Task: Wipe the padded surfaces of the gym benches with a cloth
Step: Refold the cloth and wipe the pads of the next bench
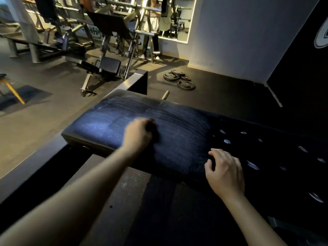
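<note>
- The bench pad point(177, 128) is seen across the middle of the view, just ahead of both forearms. Its cover is dark blue to black with a fine leather-like grain.
- Pale streaks and a hazy sheen are seen over the pad's left and centre parts. The right part lies in shadow, where several small bright patches point(227, 141) are scattered; what they are cannot be told.
- The pad's corners are rounded, and a darker base edge is seen beneath its near left side.
- The left grip point(137, 137), a bare hand, is closed round a dark cloth point(153, 129) and is pressed onto the pad left of centre. The cloth is blurred and largely hidden by the fingers.
- The right grip point(225, 172) is laid on the pad's near edge, well apart from the cloth. Its fingers are loosely curled, nothing is held, and the fingertips touch the cover.
- Black brush-style characters point(92, 33) are seen on a white panel behind the far machines; they cannot be read.
- A round white emblem point(321, 35) is seen on the black wall at the right, cut off by the frame edge. No wording on it can be made out.
- Black weight plates point(179, 79) are piled on the floor beyond the pad.
</note>
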{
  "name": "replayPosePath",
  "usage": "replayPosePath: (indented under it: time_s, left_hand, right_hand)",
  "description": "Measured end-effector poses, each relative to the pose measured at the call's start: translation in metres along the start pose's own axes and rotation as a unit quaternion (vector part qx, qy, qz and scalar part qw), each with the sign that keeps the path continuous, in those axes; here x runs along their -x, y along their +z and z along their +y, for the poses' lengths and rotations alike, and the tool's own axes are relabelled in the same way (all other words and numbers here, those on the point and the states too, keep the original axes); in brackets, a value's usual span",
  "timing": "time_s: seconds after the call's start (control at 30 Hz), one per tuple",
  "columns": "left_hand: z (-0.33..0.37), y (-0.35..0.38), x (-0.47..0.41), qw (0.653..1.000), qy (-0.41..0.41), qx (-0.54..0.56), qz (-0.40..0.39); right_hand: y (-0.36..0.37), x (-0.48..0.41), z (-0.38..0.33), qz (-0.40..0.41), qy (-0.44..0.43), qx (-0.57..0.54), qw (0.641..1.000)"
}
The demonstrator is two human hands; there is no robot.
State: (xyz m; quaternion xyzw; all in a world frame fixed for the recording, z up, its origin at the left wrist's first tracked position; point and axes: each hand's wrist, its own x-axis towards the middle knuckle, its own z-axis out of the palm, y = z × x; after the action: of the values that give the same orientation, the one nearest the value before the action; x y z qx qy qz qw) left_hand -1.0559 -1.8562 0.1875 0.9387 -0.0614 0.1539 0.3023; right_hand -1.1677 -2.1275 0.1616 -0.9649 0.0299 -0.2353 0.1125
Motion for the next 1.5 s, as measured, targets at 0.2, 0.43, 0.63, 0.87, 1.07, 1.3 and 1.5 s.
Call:
replayPosePath:
  time_s: [0.2,0.43,0.63,0.87,1.07,1.3,1.5]
  left_hand:
    - [0.046,0.027,0.065,0.977,0.211,0.028,0.010]
    - [-0.137,-0.091,0.001,0.990,-0.005,-0.121,0.068]
    - [-0.097,-0.073,0.024,0.992,-0.048,-0.039,0.107]
    - [-0.090,-0.055,0.030,0.988,0.124,-0.058,0.071]
    - [-0.171,-0.105,-0.045,0.982,-0.112,-0.112,0.100]
    - [-0.067,-0.036,0.016,0.987,0.158,-0.029,0.004]
    - [-0.192,-0.104,-0.057,0.984,-0.073,-0.132,0.097]
  right_hand:
    - [0.004,-0.002,-0.019,0.010,0.028,-0.022,0.999]
    - [0.020,-0.008,-0.073,0.010,-0.054,-0.050,0.997]
    - [0.038,-0.017,-0.094,-0.013,-0.047,-0.037,0.998]
    - [0.067,-0.050,-0.135,-0.064,-0.076,-0.024,0.995]
    - [0.071,-0.054,-0.136,-0.040,-0.081,-0.002,0.996]
    - [0.068,-0.061,-0.143,-0.072,-0.082,0.021,0.994]
    - [0.065,-0.061,-0.143,-0.073,-0.078,0.006,0.994]
